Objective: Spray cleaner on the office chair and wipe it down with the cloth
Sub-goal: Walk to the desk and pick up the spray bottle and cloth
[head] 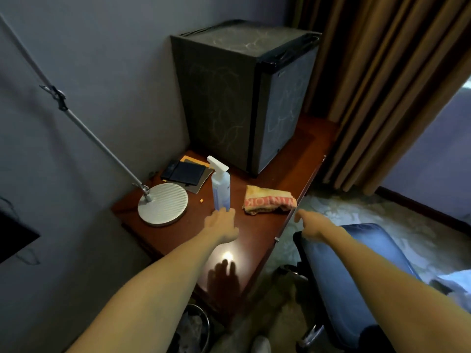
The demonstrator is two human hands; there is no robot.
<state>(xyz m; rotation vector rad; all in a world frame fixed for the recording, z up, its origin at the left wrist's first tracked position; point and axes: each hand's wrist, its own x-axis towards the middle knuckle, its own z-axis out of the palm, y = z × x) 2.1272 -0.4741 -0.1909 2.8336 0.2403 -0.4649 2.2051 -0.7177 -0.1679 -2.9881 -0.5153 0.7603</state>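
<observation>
A white spray bottle (pixel 220 184) with a white trigger head stands upright on the dark red desk (pixel 254 240). My left hand (pixel 222 225) reaches over the desk, its fingertips right at the bottle's base, fingers apart and holding nothing. A folded yellow cloth (pixel 269 203) with red lettering lies near the desk's right edge. My right hand (pixel 309 225) is stretched out just right of that edge, a little short of the cloth, empty. The blue office chair (pixel 339 271) stands at lower right, beneath my right arm.
A black mini fridge (pixel 244 95) fills the back of the desk. A desk lamp with a round grey base (pixel 163 208) stands left of the bottle, with dark folders (pixel 186 173) behind it. Brown curtains (pixel 382 85) hang at right. A bin (pixel 196 327) sits below the desk.
</observation>
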